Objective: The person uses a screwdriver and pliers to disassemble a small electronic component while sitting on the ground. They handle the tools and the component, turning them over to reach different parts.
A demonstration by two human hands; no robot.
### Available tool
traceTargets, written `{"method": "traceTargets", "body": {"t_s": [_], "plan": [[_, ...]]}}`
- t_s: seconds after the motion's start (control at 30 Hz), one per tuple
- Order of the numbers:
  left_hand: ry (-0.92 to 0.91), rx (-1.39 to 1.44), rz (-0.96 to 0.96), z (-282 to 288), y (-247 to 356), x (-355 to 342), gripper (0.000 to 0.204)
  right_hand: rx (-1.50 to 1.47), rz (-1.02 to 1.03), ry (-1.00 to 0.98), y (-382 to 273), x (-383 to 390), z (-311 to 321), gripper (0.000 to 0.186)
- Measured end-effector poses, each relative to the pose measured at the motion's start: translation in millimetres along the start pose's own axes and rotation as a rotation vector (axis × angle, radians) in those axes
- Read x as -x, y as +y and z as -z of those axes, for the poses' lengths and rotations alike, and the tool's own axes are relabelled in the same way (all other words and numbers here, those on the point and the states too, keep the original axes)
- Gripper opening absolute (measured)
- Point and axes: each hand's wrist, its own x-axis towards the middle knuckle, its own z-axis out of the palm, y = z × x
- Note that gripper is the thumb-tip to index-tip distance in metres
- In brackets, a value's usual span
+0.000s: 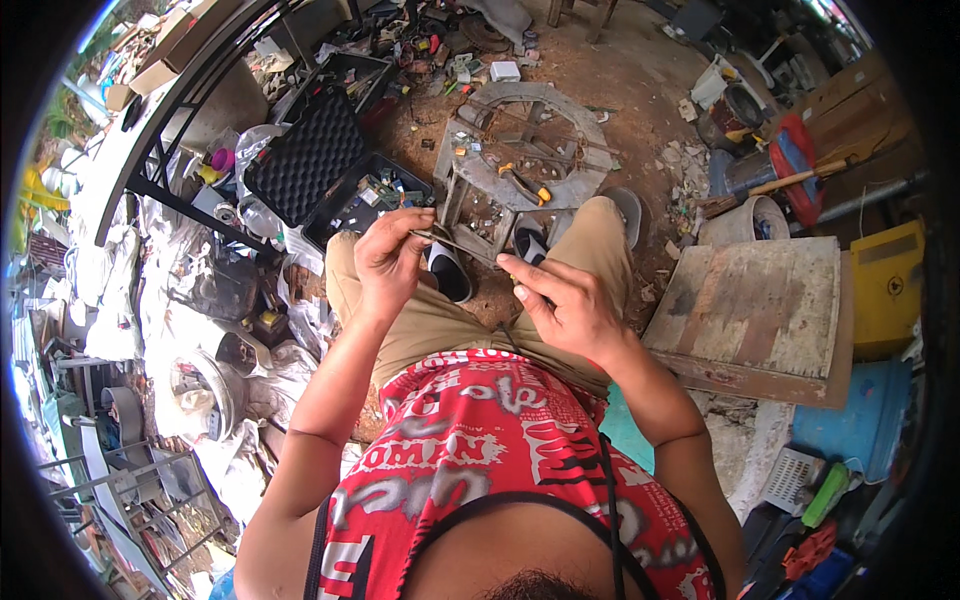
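Observation:
My left hand (390, 255) is raised above my left knee, thumb and fingers pinched on a thin, dark strip (450, 242). The strip slants down toward my right hand (570, 305), and its far end lies near the right index fingertip. That index finger reaches forward, with the thumb below it and the other fingers curled. Whatever sits between the right thumb and finger is too small to make out. Beyond my hands, a hand tool with yellow-and-black handles (541, 192) lies on a worn, round grey frame (585, 150).
An open black case (310, 165) with foam lining holds small circuit boards (390, 190) at the left. A worn wooden board (750, 300) lies to my right, beside a yellow box (888, 290). Scrap and debris (440, 60) cover the ground at the far side.

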Motion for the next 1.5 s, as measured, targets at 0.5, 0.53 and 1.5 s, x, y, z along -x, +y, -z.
{"method": "traceTargets", "body": {"t_s": [0.5, 0.53, 1.5], "plan": [[0.105, 0.265, 0.365, -20, -15, 23, 0.028, 0.147, 0.039, 0.112, 1, -3, -22, 0.049], [0.123, 0.397, 0.383, -24, -11, 20, 0.029, 0.142, 0.047, 0.134, 2, -3, -23, 0.048], [0.065, 0.639, 0.506, -35, -10, 22, 0.028, 0.148, -0.025, 0.043, 10, -2, -13, 0.051]]}}
